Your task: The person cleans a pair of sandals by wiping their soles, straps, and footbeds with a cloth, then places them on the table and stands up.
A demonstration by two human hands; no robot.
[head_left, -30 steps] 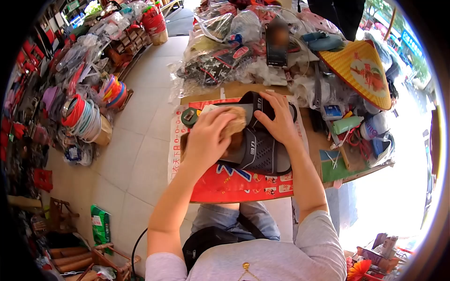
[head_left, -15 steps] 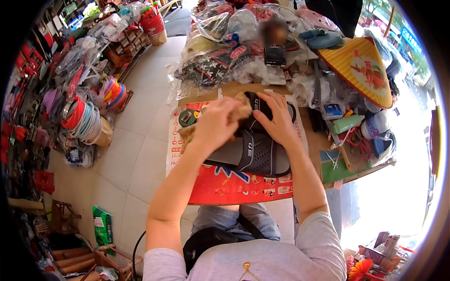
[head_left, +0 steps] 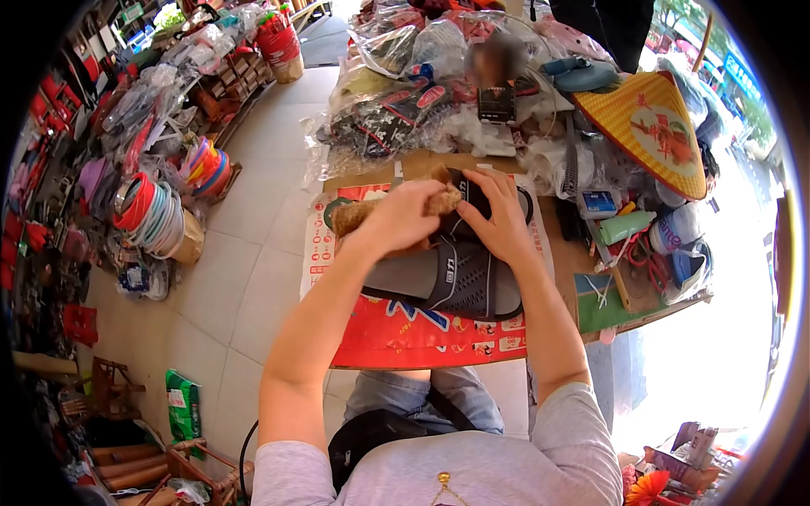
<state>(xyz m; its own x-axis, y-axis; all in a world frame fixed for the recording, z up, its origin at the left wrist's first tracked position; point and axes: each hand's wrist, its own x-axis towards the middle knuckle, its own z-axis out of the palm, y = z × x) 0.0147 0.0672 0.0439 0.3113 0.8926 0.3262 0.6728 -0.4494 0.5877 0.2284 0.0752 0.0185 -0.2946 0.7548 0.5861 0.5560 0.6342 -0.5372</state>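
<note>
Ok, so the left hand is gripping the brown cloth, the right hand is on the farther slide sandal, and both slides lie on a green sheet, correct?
Not quite: the printed sheet under the slide sandals is red and white, not green, as the head view shows. The left hand does grip the brown cloth, and the right hand is on the farther slide.

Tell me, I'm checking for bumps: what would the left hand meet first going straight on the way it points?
Beyond the brown cloth it grips, the left hand would probably meet the farther sandal's strap, near the right hand; depth is unclear.
</note>
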